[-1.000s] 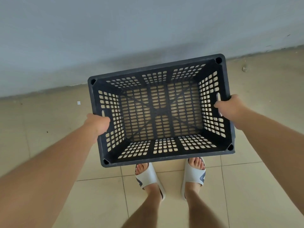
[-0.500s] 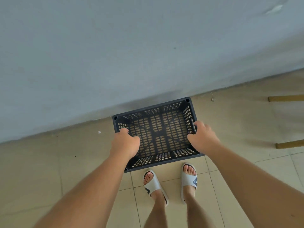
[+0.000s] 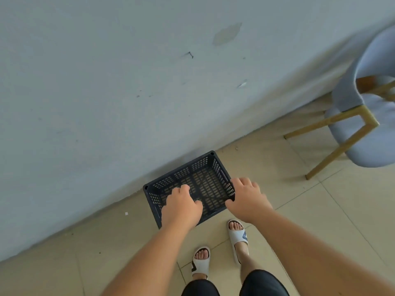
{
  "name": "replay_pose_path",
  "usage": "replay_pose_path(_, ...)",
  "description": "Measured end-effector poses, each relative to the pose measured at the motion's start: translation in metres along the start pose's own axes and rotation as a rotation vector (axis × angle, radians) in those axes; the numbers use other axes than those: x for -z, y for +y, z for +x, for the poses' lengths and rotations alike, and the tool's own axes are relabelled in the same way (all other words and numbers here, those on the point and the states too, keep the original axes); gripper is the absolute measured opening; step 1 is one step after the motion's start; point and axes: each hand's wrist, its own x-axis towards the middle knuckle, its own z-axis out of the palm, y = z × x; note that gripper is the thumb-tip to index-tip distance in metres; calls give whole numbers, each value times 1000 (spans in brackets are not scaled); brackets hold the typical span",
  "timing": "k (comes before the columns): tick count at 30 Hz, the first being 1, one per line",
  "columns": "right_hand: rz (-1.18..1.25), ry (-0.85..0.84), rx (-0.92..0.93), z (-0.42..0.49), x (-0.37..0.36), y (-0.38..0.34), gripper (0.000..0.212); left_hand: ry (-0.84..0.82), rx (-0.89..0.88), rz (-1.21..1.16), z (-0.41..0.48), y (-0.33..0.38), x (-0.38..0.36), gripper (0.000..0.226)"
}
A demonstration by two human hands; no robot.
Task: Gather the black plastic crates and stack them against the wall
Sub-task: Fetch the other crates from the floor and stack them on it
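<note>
Black crate point(image 3: 204, 178) sits on floor point(image 3: 310, 210) against wall point(image 3: 106, 82), center frame. Left hand point(image 3: 181, 208) and right hand point(image 3: 249, 199) hover over it, fingers loosely spread, holding nothing.

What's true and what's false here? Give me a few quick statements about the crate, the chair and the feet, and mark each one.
1. The black crate sits on the tiled floor with a long side close along the wall. True.
2. The crate is turned upside down. False: its open side faces up and it looks empty.
3. A blue chair with golden legs stands to the right of the crate. True.
4. Two crates stand side by side. False: only one is in view.
5. The person is barefoot. False: they wear white slides.
</note>
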Motion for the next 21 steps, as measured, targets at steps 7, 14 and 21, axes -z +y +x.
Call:
replay_pose_path(7,125,212,-121,-105,22,3,65,-29,-270,68,-70,34,44,58)
replay_pose_path(14,230,412,-264,-210,45,50,68,-15,-532,285,-146,103,49,57)
replay_pose_path(21,321,542,-473,-326,32,153,61,-60,-772,432,-242,191,-13,60)
